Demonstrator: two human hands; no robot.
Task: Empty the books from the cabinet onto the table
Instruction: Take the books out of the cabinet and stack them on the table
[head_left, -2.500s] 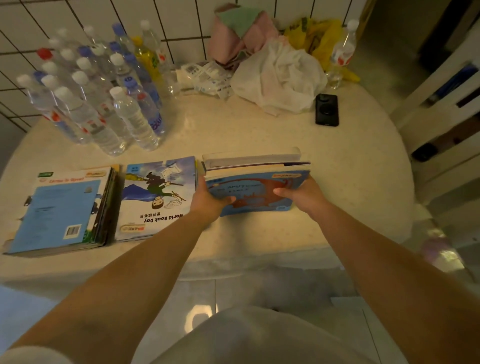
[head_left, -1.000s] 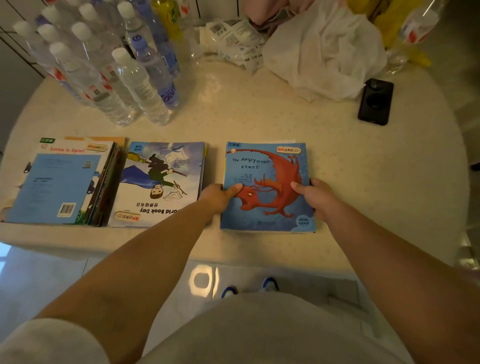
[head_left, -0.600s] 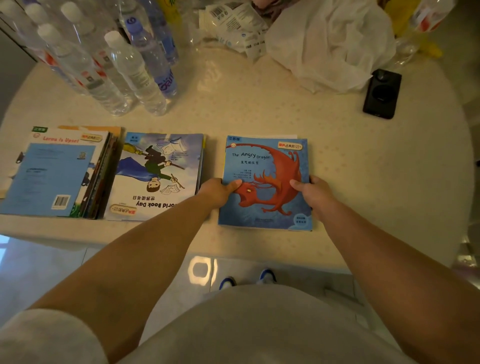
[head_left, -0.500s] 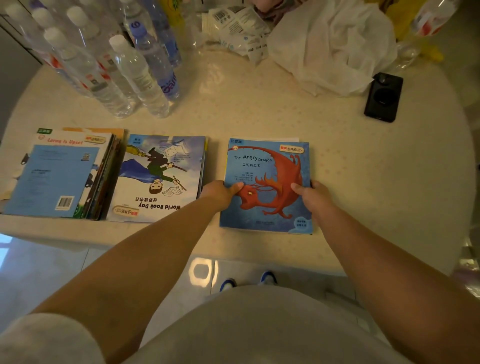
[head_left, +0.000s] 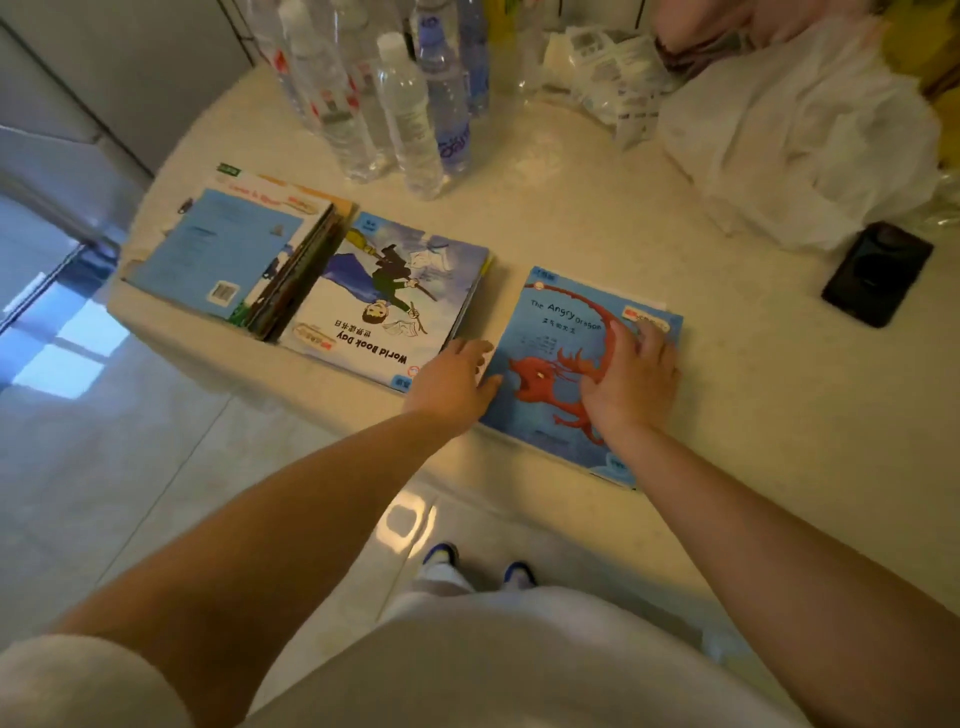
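Fingers (head_left: 647, 338) of the right hand (head_left: 631, 384), earlier gripping the dragon book (head_left: 550, 332), now lay spread flat on it, the left hand (head_left: 451, 382) loosened beside it: stack apparently delivered, right of the World Book Day pile (head_left: 387, 299).

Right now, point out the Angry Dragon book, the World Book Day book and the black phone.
Angry Dragon book (head_left: 553, 340): head view, on the blue cover under the title.
World Book Day book (head_left: 384, 291): head view, on the cover picture.
black phone (head_left: 877, 274): head view, on the middle of its back.
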